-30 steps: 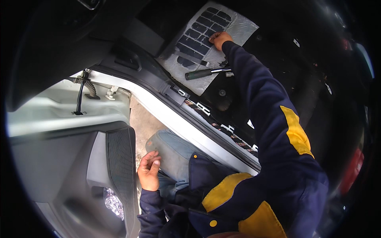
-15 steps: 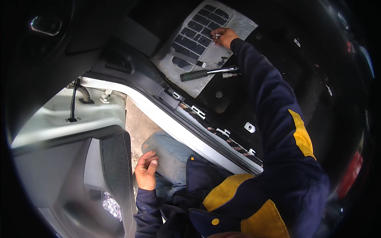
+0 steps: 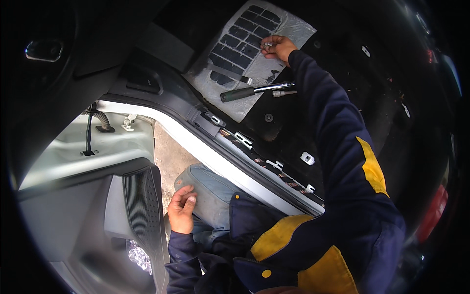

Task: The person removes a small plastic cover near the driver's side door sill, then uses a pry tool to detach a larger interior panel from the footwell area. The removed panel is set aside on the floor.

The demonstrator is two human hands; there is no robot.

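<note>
My right hand (image 3: 279, 48) reaches over a silvery floor mat (image 3: 293, 29) with a grid of dark pads. Pinched in its fingertips is a small shiny metal piece (image 3: 268, 44), perhaps a socket; the fingers partly cover it. Nearer to me on the mat lies a ratchet wrench (image 3: 239, 94) with a dark grip and chrome shaft. Beside that shaft is a short metal socket (image 3: 278, 93). A flat grey metal strip (image 3: 247, 80) rests across the pads. My left hand (image 3: 181, 210) hovers by my knee, fingers loosely bent, thumb apart, holding nothing visible.
A white door sill (image 3: 196, 139) crosses between my knee and the dark vehicle floor (image 3: 293, 127). White clips (image 3: 243, 140) line its inner edge, and a white bracket (image 3: 307, 158) sits on the floor. On the left stands the opened door panel (image 3: 88, 210).
The view has shifted slightly. My right hand stays over the mat with the small metal piece, its wrist a little turned. My left hand has barely moved.
</note>
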